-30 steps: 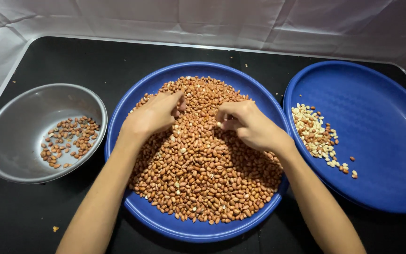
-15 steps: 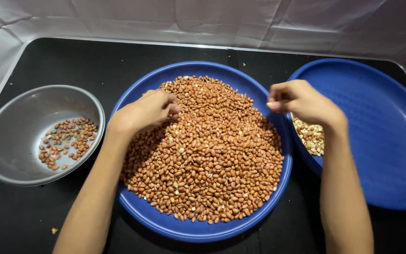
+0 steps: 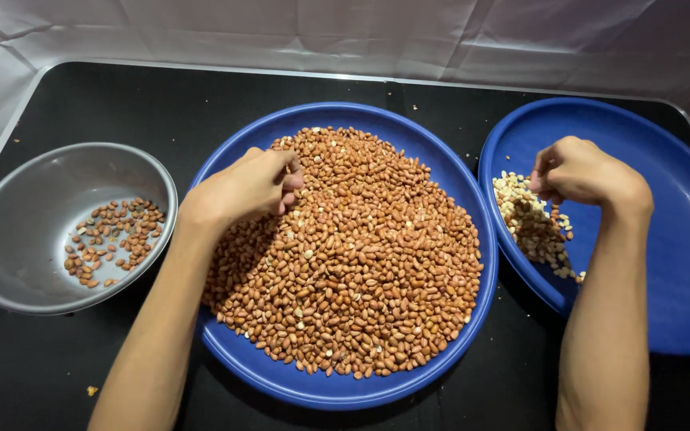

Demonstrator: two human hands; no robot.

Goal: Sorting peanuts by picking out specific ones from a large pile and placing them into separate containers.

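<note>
A big heap of red-skinned peanuts [image 3: 361, 255] fills the middle blue plate [image 3: 345, 391]. My left hand [image 3: 245, 187] rests on the heap's upper left with its fingers curled and pinching among the nuts. Over the right blue plate [image 3: 680, 239], my right hand [image 3: 580, 172] hovers with fingers curled, just above a small pile of pale skinless peanuts [image 3: 533, 227]. Whether either hand pinches a nut is hidden by the fingers.
A grey metal bowl [image 3: 17, 231] at the left holds a thin layer of darker peanuts [image 3: 113, 239]. All stand on a black table [image 3: 121, 104] with a white cloth behind. A stray crumb [image 3: 91, 390] lies near the front left.
My right hand has left the peanut heap and moved right, over the pale pile in the right plate. My left hand has stayed on the heap.
</note>
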